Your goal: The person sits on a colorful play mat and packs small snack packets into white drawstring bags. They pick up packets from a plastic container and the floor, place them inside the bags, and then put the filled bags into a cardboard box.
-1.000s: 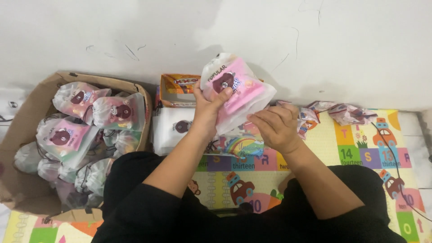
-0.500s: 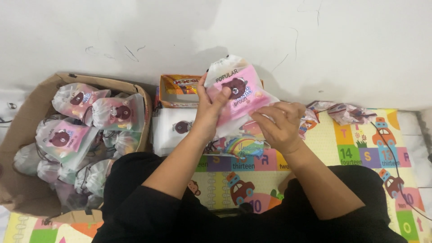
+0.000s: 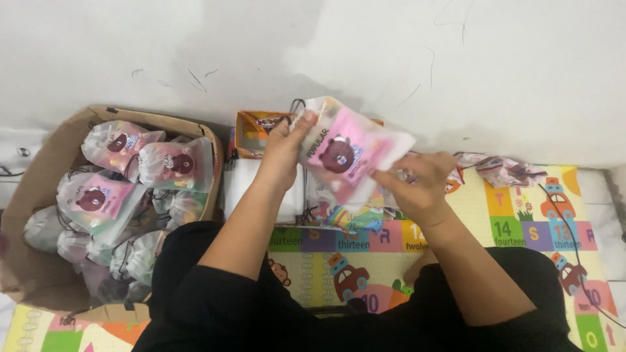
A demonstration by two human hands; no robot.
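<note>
Pouch [image 3: 344, 156], translucent white with a pink card and a brown bear face, now tilts more to the right than a second ago, raised before the far wall. Left hand [image 3: 282, 151] pinches its top corner; right hand [image 3: 417, 186] grips its lower right edge. Contents stay unclear. Cardboard box [image 3: 39, 189] at left holds similar filled pouches, its near end cut off.

Left hand [image 3: 282, 151], right hand [image 3: 417, 186] hold pink pouch [image 3: 349, 153].

Both hands raised, left hand [image 3: 282, 151] and right hand [image 3: 417, 189] fingers pinched.
</note>
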